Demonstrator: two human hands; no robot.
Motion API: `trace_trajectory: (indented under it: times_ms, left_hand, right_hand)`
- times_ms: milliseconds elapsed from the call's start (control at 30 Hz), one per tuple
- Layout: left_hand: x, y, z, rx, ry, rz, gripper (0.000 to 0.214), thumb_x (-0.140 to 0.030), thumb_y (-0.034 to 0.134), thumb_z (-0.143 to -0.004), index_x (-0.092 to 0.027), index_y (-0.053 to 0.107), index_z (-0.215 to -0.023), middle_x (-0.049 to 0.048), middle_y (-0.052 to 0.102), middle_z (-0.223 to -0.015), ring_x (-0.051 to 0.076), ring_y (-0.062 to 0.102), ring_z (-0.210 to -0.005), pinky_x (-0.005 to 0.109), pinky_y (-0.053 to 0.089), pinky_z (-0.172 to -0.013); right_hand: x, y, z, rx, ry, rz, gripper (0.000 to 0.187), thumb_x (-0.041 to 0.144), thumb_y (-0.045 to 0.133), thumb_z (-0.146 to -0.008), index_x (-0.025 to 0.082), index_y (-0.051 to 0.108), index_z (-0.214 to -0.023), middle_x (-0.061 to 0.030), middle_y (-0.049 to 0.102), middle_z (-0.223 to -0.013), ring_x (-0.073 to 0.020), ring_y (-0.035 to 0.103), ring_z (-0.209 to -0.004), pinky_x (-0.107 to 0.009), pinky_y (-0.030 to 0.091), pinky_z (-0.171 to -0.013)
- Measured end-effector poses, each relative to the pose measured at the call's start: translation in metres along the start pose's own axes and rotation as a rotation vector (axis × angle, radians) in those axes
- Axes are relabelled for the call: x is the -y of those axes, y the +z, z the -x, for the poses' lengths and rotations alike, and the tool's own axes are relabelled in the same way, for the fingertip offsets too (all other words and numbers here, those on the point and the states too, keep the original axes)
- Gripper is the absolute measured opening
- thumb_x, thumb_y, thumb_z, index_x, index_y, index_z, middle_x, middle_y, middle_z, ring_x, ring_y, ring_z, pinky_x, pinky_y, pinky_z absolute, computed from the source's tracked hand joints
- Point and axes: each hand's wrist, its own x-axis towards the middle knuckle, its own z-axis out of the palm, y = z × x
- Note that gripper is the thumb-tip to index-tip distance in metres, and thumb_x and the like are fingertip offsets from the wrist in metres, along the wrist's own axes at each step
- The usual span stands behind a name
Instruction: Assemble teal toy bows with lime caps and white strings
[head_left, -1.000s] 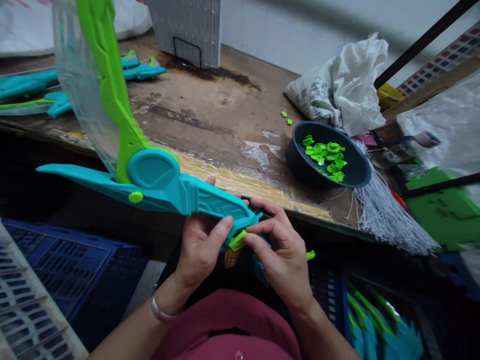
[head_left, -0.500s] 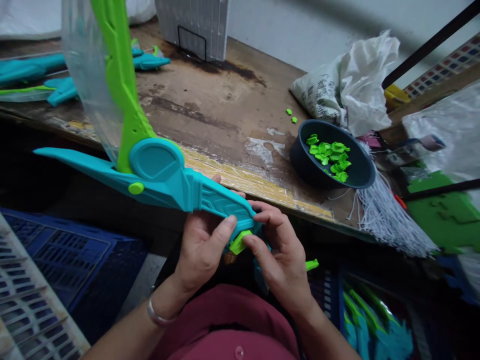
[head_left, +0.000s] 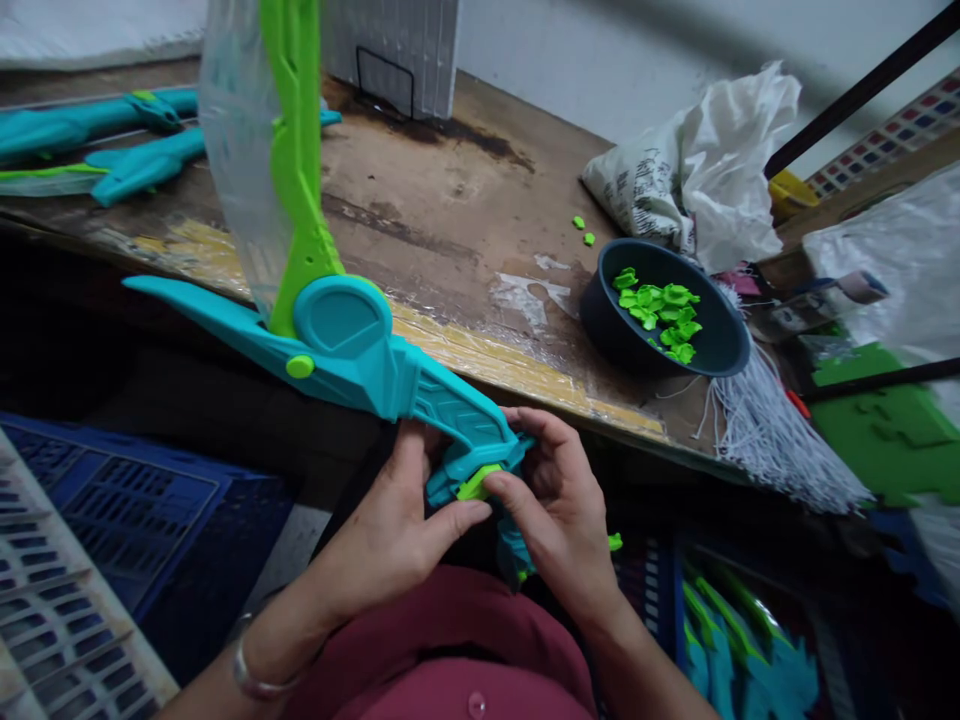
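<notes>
In front of me hangs a teal and lime-green plastic toy bow [head_left: 345, 340], its green limb rising past the top edge of the view with clear film beside it. My left hand [head_left: 397, 515] supports its teal grip from below, fingers partly hidden behind it, thumb stretched toward a small green clip [head_left: 478, 482]. With its thumb on that clip, my right hand [head_left: 555, 500] is closed around the grip's near end, its fingers curled behind. More teal parts show below the hands, partly covered.
On the worn wooden table [head_left: 450, 200] stands a dark bowl [head_left: 592, 310] of green clips, with two loose ones behind it. White strings [head_left: 787, 430] hang over the edge beside a white sack [head_left: 645, 190]. Teal toy parts [head_left: 150, 160] lie left. Crates [head_left: 112, 510] stand below.
The toy bow has shifted to the right, its grip end swinging downward. My left hand has slid lower along it, its thumb now below the clip. The right thumb stays on the clip.
</notes>
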Motion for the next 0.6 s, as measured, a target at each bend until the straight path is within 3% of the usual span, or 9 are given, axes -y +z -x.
trace_trajectory:
  times_ms: [67,200,333,433,500,600]
  left_hand:
    - [0.001,0.001,0.002,0.007,-0.019,0.035,0.066,-0.03,0.07,-0.093,-0.043,0.032,-0.146,0.0015,0.046,-0.149,0.021,0.047,-0.138,0.037,0.043,-0.117]
    - [0.01,0.006,0.002,-0.042,-0.029,0.004,0.056,-0.027,0.069,-0.094,-0.038,0.04,-0.14,0.0021,0.05,-0.142,0.021,0.05,-0.133,0.033,0.046,-0.111]
    - [0.026,0.013,0.0,-0.121,-0.048,-0.012,0.052,-0.027,0.069,-0.093,-0.035,0.041,-0.136,0.0004,0.055,-0.135,0.017,0.054,-0.127,0.026,0.046,-0.106]
    - [0.028,0.007,0.0,-0.128,-0.073,-0.046,0.048,-0.029,0.068,-0.093,-0.029,0.045,-0.135,0.004,0.056,-0.138,0.02,0.051,-0.133,0.028,0.044,-0.11]
    - [0.022,-0.004,-0.001,-0.048,-0.071,-0.04,0.053,-0.032,0.071,-0.091,-0.029,0.048,-0.137,0.006,0.052,-0.147,0.023,0.048,-0.139,0.029,0.043,-0.112]
    - [0.01,-0.019,-0.009,0.007,-0.112,0.186,0.056,-0.05,0.067,-0.09,-0.028,0.055,-0.14,0.0092,0.052,-0.15,0.027,0.058,-0.13,0.033,0.054,-0.099]
  right_hand:
    - [0.001,-0.003,-0.003,0.06,0.027,0.023,0.045,0.027,0.071,-0.094,0.031,0.053,-0.135,-0.0032,0.061,-0.124,-0.0159,0.063,-0.106,-0.028,0.053,-0.088]
    - [0.004,-0.006,-0.007,0.184,-0.014,0.132,0.022,0.025,0.067,-0.096,0.022,0.061,-0.117,-0.0019,0.059,-0.102,-0.0131,0.058,-0.09,-0.027,0.048,-0.078]
    - [-0.004,-0.003,-0.004,0.149,-0.076,0.214,0.017,0.019,0.063,-0.096,0.016,0.058,-0.112,-0.0034,0.055,-0.099,-0.0127,0.053,-0.087,-0.026,0.044,-0.075]
    - [-0.011,-0.003,-0.006,0.122,-0.126,0.233,0.016,0.018,0.064,-0.094,0.015,0.058,-0.108,-0.004,0.055,-0.099,-0.013,0.053,-0.088,-0.026,0.043,-0.077]
    - [-0.013,-0.007,-0.013,0.161,-0.069,0.137,0.021,0.021,0.071,-0.09,0.015,0.061,-0.107,-0.0034,0.058,-0.098,-0.013,0.054,-0.087,-0.026,0.044,-0.077]
    - [-0.016,-0.013,-0.033,0.285,0.188,-0.24,0.04,0.027,0.084,-0.075,0.016,0.064,-0.108,0.0001,0.061,-0.09,-0.0113,0.055,-0.078,-0.024,0.046,-0.072]
